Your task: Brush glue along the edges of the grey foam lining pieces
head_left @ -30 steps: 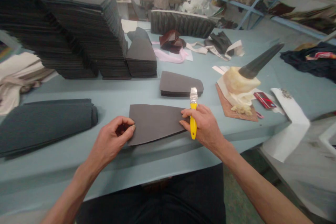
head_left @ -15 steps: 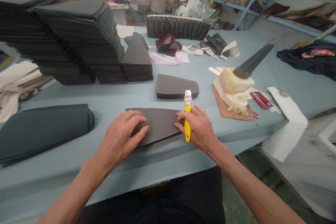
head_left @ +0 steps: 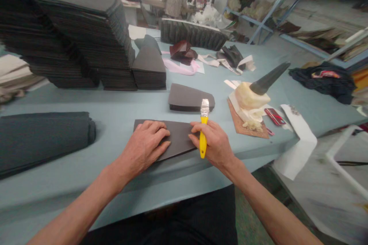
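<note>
A dark grey tapered panel (head_left: 179, 138) lies flat on the table in front of me. My left hand (head_left: 149, 139) rests across its left part, palm down with the fingers stretched out. At the panel's right end is my right hand (head_left: 214, 141), its thumb and fingertips touching the edge. The same hand holds a paintbrush (head_left: 203, 132) with a yellow handle, upright between the fingers, bristles pointing away from me. Just beyond lies a small stack of similar grey panels (head_left: 188, 97).
Tall stacks of dark panels (head_left: 77, 26) stand at the back left. A folded dark pile (head_left: 43, 138) lies at left. To the right are a cream block with a dark cone (head_left: 251, 95), a red phone-like object (head_left: 275, 116) and a white strip (head_left: 299, 138). A person (head_left: 174, 2) sits far back.
My left hand has slid a little to the right and lies flatter over the panel. My right hand keeps the brush at the panel's right end. The view has shifted slightly.
</note>
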Tool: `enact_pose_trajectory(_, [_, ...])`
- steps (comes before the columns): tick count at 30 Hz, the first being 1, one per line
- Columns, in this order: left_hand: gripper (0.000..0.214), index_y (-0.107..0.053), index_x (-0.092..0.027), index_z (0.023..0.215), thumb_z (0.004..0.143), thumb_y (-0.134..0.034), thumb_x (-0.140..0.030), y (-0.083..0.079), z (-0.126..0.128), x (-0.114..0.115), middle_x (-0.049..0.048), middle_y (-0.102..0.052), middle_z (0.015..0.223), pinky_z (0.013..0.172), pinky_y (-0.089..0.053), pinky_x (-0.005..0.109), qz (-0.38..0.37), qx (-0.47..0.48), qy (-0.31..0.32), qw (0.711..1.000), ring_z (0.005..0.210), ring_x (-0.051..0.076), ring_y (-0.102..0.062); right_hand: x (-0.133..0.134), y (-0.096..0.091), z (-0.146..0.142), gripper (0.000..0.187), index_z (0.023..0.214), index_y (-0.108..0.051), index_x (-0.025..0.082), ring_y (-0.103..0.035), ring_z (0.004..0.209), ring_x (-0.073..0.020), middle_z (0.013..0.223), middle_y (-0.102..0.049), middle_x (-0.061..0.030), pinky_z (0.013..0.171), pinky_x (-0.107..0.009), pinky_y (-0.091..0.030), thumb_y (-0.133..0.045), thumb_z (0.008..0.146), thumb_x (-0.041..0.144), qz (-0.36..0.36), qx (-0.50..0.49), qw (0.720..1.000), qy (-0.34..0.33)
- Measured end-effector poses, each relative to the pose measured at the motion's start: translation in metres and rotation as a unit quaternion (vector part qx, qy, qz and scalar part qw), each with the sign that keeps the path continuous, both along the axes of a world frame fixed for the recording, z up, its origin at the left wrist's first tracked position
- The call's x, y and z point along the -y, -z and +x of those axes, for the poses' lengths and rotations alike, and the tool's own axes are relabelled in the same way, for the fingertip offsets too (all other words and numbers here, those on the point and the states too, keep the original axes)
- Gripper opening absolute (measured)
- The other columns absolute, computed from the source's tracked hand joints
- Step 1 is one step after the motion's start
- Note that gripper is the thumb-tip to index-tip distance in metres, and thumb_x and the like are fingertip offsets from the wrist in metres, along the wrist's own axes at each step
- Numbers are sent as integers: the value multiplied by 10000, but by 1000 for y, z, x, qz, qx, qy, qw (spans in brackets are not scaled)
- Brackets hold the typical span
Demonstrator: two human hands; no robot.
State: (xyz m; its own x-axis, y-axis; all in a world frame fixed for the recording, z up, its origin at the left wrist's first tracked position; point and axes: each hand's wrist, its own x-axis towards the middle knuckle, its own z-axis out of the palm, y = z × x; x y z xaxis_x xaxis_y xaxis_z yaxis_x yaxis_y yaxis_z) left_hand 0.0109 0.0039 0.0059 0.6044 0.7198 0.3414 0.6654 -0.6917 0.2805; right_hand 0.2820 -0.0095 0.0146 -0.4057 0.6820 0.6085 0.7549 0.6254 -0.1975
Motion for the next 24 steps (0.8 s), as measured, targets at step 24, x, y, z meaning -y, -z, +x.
enact_pose_trajectory(24, [269,-566,-186,1318,1076,-541,-300,4,2,6,126,-654,1349,1022,-510,502,19,20,-17,999,1249,321,-574,-12,21,-45,62,1110,-620,225,-712,1349,-278,1383,-759,-159,1106,-475,-575,-618,1048,228,-113,-64,986,-101])
